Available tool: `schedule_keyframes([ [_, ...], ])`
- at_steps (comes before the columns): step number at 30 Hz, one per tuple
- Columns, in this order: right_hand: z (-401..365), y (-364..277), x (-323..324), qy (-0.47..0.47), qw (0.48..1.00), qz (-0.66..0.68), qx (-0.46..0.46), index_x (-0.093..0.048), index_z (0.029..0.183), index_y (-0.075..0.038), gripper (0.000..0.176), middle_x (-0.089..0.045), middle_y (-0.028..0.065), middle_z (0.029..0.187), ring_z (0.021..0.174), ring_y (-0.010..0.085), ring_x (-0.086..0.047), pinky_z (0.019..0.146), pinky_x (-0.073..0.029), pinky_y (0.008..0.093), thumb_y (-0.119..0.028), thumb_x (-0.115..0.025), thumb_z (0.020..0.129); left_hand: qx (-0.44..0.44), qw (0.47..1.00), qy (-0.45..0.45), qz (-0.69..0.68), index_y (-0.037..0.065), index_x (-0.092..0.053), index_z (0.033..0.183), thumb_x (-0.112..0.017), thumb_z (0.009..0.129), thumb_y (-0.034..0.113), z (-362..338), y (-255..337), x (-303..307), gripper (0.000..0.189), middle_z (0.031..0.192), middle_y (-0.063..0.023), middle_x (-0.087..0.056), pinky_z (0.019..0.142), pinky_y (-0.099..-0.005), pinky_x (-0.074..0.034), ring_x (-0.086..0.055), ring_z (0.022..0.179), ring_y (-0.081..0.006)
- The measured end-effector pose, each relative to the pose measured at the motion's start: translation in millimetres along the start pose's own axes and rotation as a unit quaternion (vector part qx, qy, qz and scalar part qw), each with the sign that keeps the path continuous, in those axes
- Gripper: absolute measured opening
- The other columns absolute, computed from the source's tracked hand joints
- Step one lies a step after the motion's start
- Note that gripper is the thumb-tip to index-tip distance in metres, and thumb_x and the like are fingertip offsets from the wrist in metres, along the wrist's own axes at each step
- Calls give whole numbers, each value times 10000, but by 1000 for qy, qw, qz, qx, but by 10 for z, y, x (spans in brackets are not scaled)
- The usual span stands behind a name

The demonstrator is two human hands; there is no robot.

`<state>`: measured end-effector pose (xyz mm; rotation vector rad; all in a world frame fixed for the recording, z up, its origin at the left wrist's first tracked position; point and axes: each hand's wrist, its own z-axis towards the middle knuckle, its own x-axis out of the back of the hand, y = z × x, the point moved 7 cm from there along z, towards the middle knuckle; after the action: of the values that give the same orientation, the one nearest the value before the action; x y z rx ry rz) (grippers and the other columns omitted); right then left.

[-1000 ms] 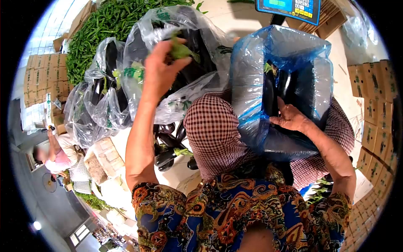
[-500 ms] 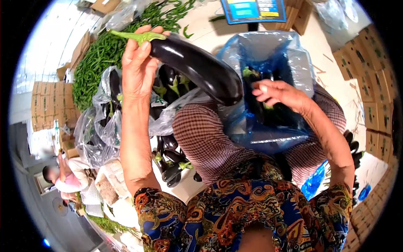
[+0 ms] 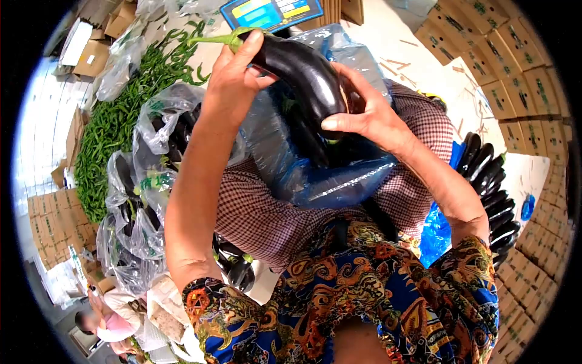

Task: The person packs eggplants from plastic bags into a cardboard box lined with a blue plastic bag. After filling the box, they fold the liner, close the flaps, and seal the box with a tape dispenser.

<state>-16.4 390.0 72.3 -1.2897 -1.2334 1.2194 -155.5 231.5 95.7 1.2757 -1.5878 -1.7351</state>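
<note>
A long dark purple eggplant (image 3: pixel 300 70) with a green stem is held up in both hands over a blue plastic bag (image 3: pixel 321 176). My left hand (image 3: pixel 233 82) grips its stem end. My right hand (image 3: pixel 367 115) cups its rounded lower end just above the bag's mouth. The blue bag rests on my lap, on a checked cloth (image 3: pixel 273 212), and more eggplants show dimly inside it.
Clear plastic bags of eggplants (image 3: pixel 142 176) lie to the left, beside a heap of green peppers (image 3: pixel 112 127). Loose eggplants (image 3: pixel 494 188) are stacked at right. Cardboard boxes (image 3: pixel 515 60) line the right side; a scale display (image 3: pixel 270 12) stands ahead. Another person (image 3: pixel 103 321) crouches at lower left.
My left hand pulled an eggplant from a clear bag and carried it right, over the blue bag. My right hand left the bag's inside and took hold of the eggplant's lower end.
</note>
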Motion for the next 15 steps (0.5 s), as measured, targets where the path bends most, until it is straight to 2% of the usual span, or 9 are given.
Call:
schedule_keyframes([
  [1,-32,-33,61,22,998,-58,30,-312,1452,-26,1029,-515,143,1316,1161,240,-538,999,-438,362,-280,-890,640,10,999,-22,-47,-21,-542,1153,-501,993,263,20,-73,-89,328,1118,-151,-638,893,-405,-511,-628,1016,-247],
  [3,-111,-8,137,18,999,-48,19,-327,1447,-16,957,-482,139,1359,1191,231,-518,1012,-430,349,-247,-862,688,21,987,-75,-141,-40,-534,1166,-489,992,238,127,-188,-121,330,1128,-157,-635,931,-422,-489,-623,1034,-266],
  [4,-143,-26,152,11,1000,0,13,-342,1440,-12,903,-490,134,1356,1193,224,-519,1014,-429,346,-232,-838,718,27,977,-100,-187,-49,-530,1173,-484,992,225,157,-214,-140,332,1132,-160,-633,950,-430,-478,-620,1043,-275],
  [7,-208,-6,123,-28,990,140,-19,-388,1416,0,738,-518,121,1341,1198,205,-523,1021,-425,340,-185,-760,806,28,974,-114,-193,-34,-510,1188,-474,984,160,71,-226,-154,284,1115,-143,-631,938,-425,-488,-624,1039,-253],
  [8,-187,58,115,-50,982,181,-39,-405,1405,3,681,-529,118,1333,1198,200,-525,1024,-423,340,-168,-731,832,30,983,-60,-171,-79,-513,1201,-447,990,199,61,-263,-124,356,1198,-220,-596,1016,-446,-426,-571,1141,-318],
  [10,-176,158,105,-93,970,219,-47,-445,1378,9,571,-563,103,1304,1196,190,-533,1037,-416,343,-176,-673,888,46,982,-85,-162,-96,-486,1218,-424,990,206,71,-324,-159,383,1236,-251,-563,1049,-473,-394,-539,1181,-354],
  [13,-191,222,73,-135,920,360,-79,-430,1390,7,587,-541,106,1332,1217,186,-517,1053,-405,344,-204,-669,897,56,979,-92,-173,-111,-442,1244,-391,990,213,24,-366,-205,415,1288,-288,-511,1088,-515,-344,-490,1227,-410],
  [15,-209,252,59,-151,919,352,-99,-399,1413,3,651,-517,109,1358,1242,180,-494,1064,-396,342,-252,-686,887,64,973,-105,-195,-113,-420,1257,-378,988,212,-9,-368,-280,424,1316,-303,-480,1104,-538,-318,-462,1248,-441],
])
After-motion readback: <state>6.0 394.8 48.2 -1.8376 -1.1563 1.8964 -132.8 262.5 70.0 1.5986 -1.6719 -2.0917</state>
